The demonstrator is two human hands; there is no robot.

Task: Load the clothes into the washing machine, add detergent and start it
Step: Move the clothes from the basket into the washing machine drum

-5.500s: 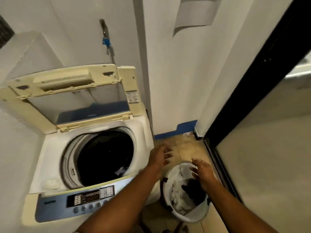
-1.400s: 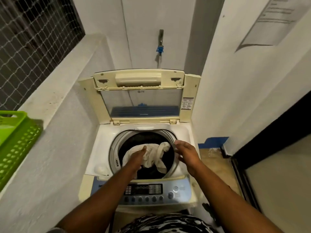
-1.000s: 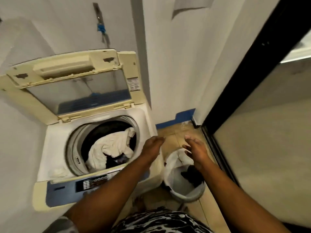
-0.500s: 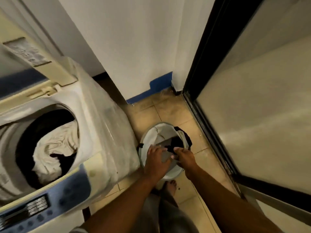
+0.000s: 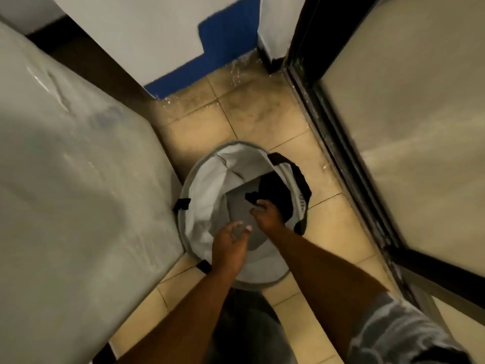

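Head view, looking straight down at the floor beside the washing machine (image 5: 78, 179); only its grey side panel shows, filling the left of the frame.

Hands: two, both bare, both reaching down into the laundry basket (image 5: 199, 206).
- Right hand (image 5: 267, 215): forearm runs in from the lower right, hand deep in the basket at its right side. Fingers curled down onto the black garment (image 5: 275, 195); fingertips touch the cloth, but whether they have closed on it cannot be told, since the frame is blurred there.
- Left hand (image 5: 231, 248): forearm runs in from the bottom centre, hand over the near rim of the basket, higher than the right. Fingers spread and loosely bent, palm turned toward the right hand, holding nothing.

Count:
- Baskets: one, round, white liner, dark strap handles, standing on the tiled floor (image 5: 262, 114) just beside the machine's side.
- Garments seen in the basket: one black piece, against the basket's right wall. Grey bottom of the basket is bare next to it.
- Sleeves: one, patterned grey, at the lower right corner on the right arm.

Frosted sliding door (image 5: 406, 114) along the right edge.
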